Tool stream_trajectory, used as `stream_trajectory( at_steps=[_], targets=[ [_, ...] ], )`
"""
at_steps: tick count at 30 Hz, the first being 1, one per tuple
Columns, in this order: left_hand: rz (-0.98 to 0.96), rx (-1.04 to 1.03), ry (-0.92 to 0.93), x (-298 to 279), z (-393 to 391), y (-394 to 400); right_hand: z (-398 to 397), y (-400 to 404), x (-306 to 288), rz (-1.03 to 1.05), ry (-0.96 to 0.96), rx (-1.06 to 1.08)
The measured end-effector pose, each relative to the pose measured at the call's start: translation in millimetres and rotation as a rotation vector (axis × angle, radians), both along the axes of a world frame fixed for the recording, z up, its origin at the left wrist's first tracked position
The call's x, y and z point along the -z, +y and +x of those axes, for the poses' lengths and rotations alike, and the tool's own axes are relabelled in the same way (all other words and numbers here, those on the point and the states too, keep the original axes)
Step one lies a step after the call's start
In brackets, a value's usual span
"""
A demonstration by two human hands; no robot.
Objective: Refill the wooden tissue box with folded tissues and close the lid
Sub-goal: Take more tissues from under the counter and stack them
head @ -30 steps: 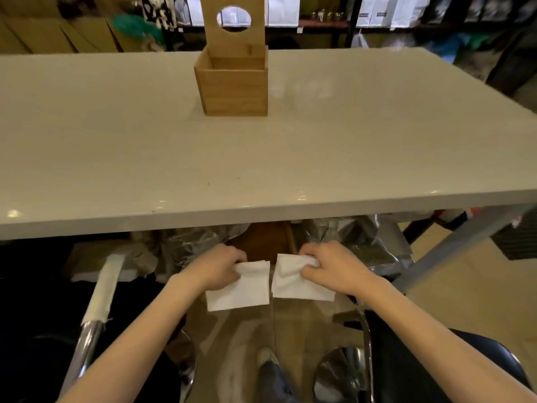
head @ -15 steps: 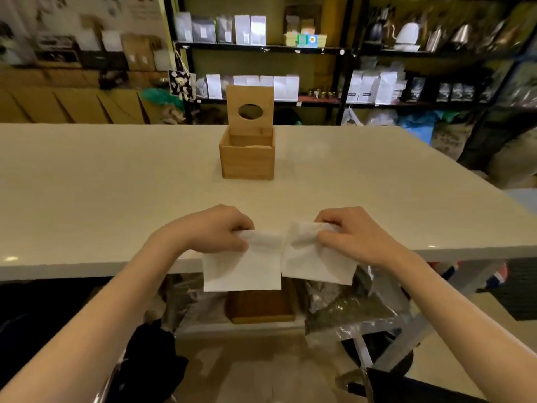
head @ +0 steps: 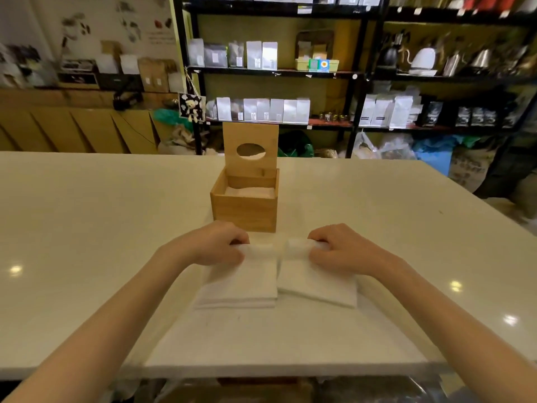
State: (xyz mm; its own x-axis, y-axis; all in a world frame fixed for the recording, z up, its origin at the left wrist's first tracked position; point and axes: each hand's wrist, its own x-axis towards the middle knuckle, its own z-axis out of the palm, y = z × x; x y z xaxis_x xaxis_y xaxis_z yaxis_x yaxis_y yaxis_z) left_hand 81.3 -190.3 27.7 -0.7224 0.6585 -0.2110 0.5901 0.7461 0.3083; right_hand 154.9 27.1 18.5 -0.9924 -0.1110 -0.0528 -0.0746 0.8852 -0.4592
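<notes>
The wooden tissue box (head: 244,212) stands in the middle of the white table (head: 87,228), its lid (head: 250,138) with an oval hole hinged upright at the back. Some pale tissue shows low inside it. Just in front of the box, my left hand (head: 216,242) grips the top edge of a stack of folded white tissues (head: 244,282). My right hand (head: 340,247) grips a second folded stack (head: 316,282) beside it. Both stacks hang down toward me over the tabletop, side by side and touching.
Black shelving (head: 357,74) with white and silver pouches, kettles and jars fills the wall behind the table. Cardboard boxes (head: 87,126) line the back left. Bags lie on the floor under the table's near edge.
Both hands have lifted the two tissue stacks from below the table's edge up over the tabletop, close to the box. My view has tilted up.
</notes>
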Motion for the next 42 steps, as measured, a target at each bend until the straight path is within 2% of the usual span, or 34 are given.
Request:
stream_trajectory(
  at_steps=[7, 12, 15, 20, 24, 28, 33, 38, 42],
  targets=[
    [-0.018, -0.014, 0.028, 7, -34, 10, -40, 15, 5, 0.048, -0.019, -0.074],
    [-0.044, -0.033, 0.011, 13, -42, 10, -45, 17, 9, 0.154, -0.050, -0.131],
    [-0.047, -0.061, -0.016, 12, -43, 11, -46, 18, 4, 0.142, -0.042, -0.158],
    [-0.056, -0.055, -0.078, 6, -45, 8, -48, 6, -7, 0.157, 0.093, -0.241],
    [-0.035, -0.062, -0.056, 6, -43, -1, -45, -23, -8, 0.113, 0.216, -0.317],
    [-0.023, -0.044, -0.110, 6, -38, -15, -48, -45, 3, 0.076, 0.145, -0.450],
    [-0.039, -0.019, -0.073, 10, -35, -21, -59, -52, 15, 0.319, 0.095, -0.437],
    [-0.037, -0.012, -0.086, 12, -39, -21, -63, -55, 15, 0.259, 0.050, -0.374],
    [-0.054, 0.012, -0.148, 11, -42, -19, -72, -56, 10, 0.219, -0.066, -0.353]
  ],
)
